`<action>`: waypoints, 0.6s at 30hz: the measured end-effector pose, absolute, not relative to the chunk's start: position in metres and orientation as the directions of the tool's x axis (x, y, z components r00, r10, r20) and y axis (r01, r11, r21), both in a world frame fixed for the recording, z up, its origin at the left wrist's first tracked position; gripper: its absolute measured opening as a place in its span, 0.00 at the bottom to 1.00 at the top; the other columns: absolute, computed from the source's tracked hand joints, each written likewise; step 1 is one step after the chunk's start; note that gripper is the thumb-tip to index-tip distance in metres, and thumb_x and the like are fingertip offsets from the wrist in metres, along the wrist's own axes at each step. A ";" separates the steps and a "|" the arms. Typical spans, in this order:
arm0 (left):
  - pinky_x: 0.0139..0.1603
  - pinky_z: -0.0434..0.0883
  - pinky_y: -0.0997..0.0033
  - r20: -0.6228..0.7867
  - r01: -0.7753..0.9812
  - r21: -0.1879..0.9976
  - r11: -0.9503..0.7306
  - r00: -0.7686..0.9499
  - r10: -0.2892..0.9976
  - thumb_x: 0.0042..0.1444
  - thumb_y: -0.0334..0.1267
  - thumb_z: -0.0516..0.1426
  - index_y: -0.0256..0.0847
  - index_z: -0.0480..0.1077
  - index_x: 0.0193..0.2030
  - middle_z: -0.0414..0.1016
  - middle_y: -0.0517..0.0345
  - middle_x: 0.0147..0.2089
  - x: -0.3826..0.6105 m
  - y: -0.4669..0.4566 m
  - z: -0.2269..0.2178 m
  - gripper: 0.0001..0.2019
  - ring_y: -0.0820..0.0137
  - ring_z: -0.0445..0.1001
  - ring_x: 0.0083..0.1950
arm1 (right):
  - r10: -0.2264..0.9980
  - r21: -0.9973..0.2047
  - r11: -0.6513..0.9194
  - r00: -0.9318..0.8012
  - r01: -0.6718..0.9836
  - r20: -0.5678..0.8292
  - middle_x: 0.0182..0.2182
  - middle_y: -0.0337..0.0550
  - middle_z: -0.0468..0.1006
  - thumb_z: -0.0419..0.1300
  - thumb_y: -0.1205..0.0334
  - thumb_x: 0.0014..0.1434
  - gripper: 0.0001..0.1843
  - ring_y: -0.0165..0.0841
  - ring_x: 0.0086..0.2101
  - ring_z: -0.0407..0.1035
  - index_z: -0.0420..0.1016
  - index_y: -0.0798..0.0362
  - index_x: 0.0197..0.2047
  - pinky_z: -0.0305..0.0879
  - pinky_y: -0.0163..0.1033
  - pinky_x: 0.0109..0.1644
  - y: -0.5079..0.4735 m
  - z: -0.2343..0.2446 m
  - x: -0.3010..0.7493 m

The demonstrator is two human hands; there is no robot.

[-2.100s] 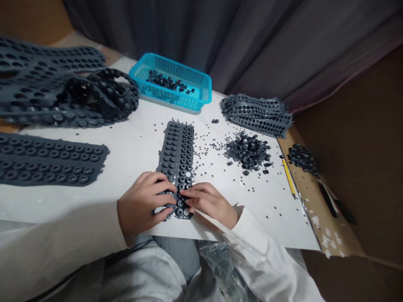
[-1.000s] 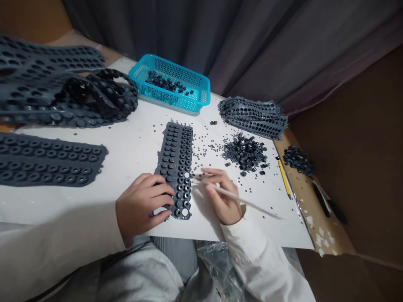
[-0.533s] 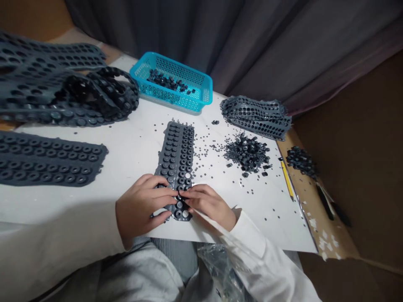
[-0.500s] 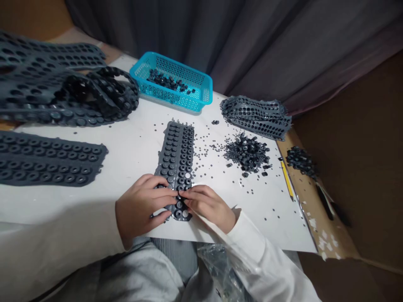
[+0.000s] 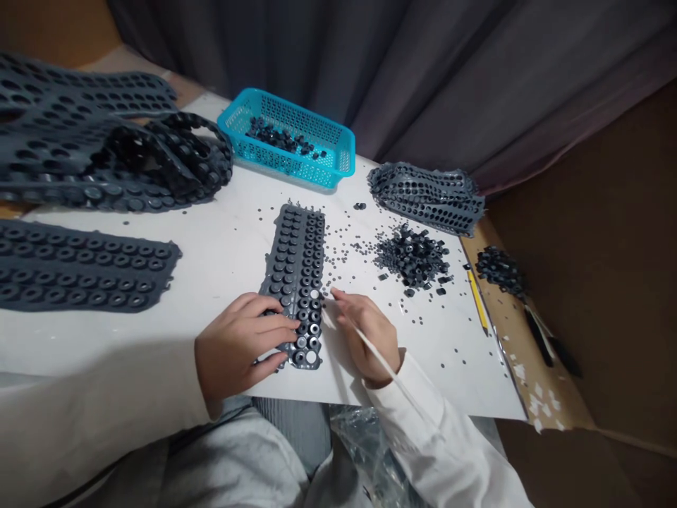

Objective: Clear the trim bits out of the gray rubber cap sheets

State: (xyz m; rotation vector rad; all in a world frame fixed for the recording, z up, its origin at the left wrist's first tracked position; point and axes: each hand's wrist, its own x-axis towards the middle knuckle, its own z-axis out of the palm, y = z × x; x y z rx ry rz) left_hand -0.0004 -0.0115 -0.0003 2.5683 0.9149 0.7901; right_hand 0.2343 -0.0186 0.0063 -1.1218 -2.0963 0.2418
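A dark rubber strip (image 5: 296, 264) studded with small rings lies lengthwise on the white table (image 5: 222, 247) in front of me. My left hand (image 5: 240, 346) rests on the strip's near end, fingers curled and pressing it down. My right hand (image 5: 367, 328) sits just right of the strip, fingers closed around a thin pale stick (image 5: 381, 356) that slants back toward my sleeve. Its fingertips are pinched near the strip's right edge; whether a ring is between them I cannot see.
A pile of loose black rings (image 5: 415, 257) lies to the right amid scattered bits. A turquoise basket (image 5: 288, 137) with rings stands behind. Punched rubber sheets lie far right (image 5: 428, 197), left (image 5: 79, 271) and upper left (image 5: 106, 162). A yellow pencil (image 5: 477, 300) lies by the right edge.
Half a second ago my right hand's fingertips were on the strip's near end beside my left fingers; now it has drawn away to the right. The left hand has stayed put.
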 end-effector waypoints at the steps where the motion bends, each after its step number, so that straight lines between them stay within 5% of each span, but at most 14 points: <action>1: 0.51 0.63 0.57 0.394 0.484 0.454 -0.748 0.644 0.656 0.54 0.34 0.55 0.44 0.74 0.39 0.78 0.59 0.44 -0.001 -0.011 -0.001 0.08 0.62 0.68 0.48 | 0.819 -0.521 0.541 -0.271 0.661 0.506 0.44 0.52 0.78 0.52 0.69 0.62 0.09 0.36 0.44 0.73 0.68 0.53 0.44 0.72 0.41 0.43 -0.019 0.007 0.235; 5: 0.50 0.63 0.56 0.391 0.479 0.477 -0.736 0.635 0.667 0.54 0.35 0.55 0.44 0.73 0.40 0.77 0.59 0.45 -0.001 -0.011 0.000 0.08 0.61 0.68 0.48 | 0.923 -0.662 0.291 -0.019 0.691 0.385 0.31 0.45 0.79 0.54 0.65 0.61 0.07 0.34 0.30 0.74 0.70 0.53 0.42 0.69 0.37 0.33 -0.024 0.011 0.236; 8: 0.49 0.63 0.57 0.397 0.492 0.486 -0.723 0.613 0.683 0.53 0.34 0.55 0.45 0.74 0.39 0.77 0.59 0.44 -0.001 -0.010 0.002 0.08 0.62 0.68 0.47 | 0.945 -0.710 0.246 0.001 0.660 0.328 0.26 0.41 0.77 0.55 0.63 0.60 0.06 0.31 0.25 0.71 0.72 0.53 0.38 0.66 0.36 0.29 -0.024 0.014 0.236; 18: 0.47 0.62 0.55 0.426 0.407 0.473 -0.781 0.670 0.608 0.53 0.35 0.56 0.47 0.74 0.35 0.77 0.59 0.41 -0.002 -0.012 0.003 0.07 0.62 0.67 0.45 | 0.749 -0.791 0.583 -0.502 0.188 0.432 0.38 0.52 0.80 0.58 0.72 0.55 0.06 0.36 0.40 0.73 0.72 0.55 0.37 0.69 0.45 0.45 -0.026 0.014 0.223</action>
